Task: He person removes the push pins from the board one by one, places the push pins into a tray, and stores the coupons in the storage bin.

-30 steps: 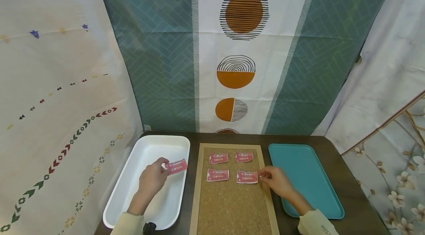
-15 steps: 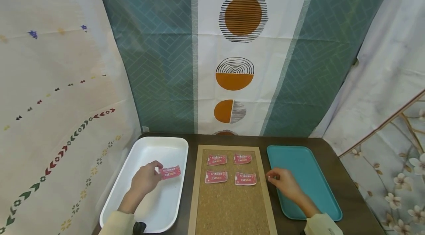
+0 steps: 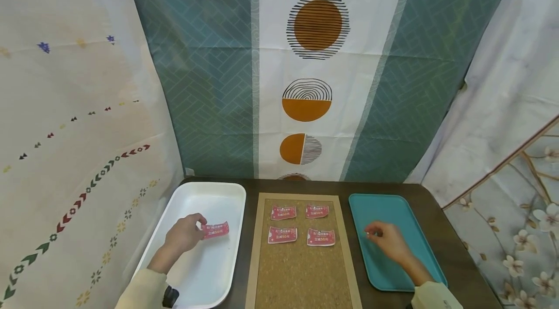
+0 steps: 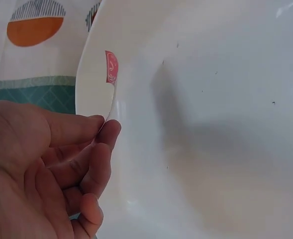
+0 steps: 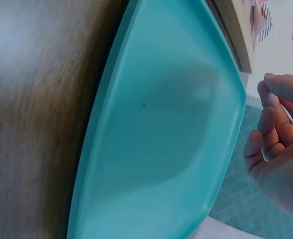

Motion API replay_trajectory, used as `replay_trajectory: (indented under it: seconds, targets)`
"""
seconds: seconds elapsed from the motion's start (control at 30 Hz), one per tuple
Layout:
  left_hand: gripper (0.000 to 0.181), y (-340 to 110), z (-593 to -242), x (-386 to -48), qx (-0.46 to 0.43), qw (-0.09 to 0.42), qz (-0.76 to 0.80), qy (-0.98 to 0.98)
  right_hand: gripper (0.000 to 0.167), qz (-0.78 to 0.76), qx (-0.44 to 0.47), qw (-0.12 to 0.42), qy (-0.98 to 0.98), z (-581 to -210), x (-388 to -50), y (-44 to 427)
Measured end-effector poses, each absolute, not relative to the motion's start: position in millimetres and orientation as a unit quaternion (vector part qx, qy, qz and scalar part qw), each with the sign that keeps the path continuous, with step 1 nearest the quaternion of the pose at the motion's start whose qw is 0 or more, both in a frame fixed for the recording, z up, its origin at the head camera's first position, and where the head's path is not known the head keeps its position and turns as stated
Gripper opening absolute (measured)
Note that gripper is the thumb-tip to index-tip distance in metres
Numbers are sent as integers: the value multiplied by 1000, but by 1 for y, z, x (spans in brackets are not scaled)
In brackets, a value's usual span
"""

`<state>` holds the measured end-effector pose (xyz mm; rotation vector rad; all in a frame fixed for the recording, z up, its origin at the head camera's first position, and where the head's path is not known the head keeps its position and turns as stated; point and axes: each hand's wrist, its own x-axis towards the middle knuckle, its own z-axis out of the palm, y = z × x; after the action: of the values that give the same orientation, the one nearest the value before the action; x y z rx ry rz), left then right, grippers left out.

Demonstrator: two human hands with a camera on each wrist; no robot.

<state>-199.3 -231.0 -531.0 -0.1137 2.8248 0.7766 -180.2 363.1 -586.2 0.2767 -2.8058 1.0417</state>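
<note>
Ticket (image 3: pixel 215 230) pinched by one end in left hand (image 3: pixel 185 234) above white tray (image 3: pixel 203 272), maybe to leave "立减50元" uncovered. Right hand (image 3: pixel 388 242) over blue tray (image 3: pixel 403 212), fingertips close together; cannot tell if around something tiny. On cork board (image 3: pixel 303 275), four more red tickets (image 3: pixel 320 238), each saying "50", likely spaced out for easy reading.

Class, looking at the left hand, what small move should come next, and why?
Probably lower the pink coupon into the white tray and release it: the left hand already pinches it by one end over that tray, apart from the corkboard.
</note>
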Motion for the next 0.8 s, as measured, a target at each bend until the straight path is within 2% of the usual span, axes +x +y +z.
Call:
replay_trajectory:
  seconds: [0.27, 0.63, 0.8]
  targets:
    - [29, -232, -540, -206, -46, 134, 264, 954, 11, 332, 80, 47, -939, -594, -179, 375]
    - [26, -226, -544, -203, -38, 138, 247, 959, 9, 317, 78, 22, -945, -601, -177, 377]
    - [26, -224, -545, -201, -41, 141, 242, 959, 9, 320, 82, 26, -944, -603, -175, 375]
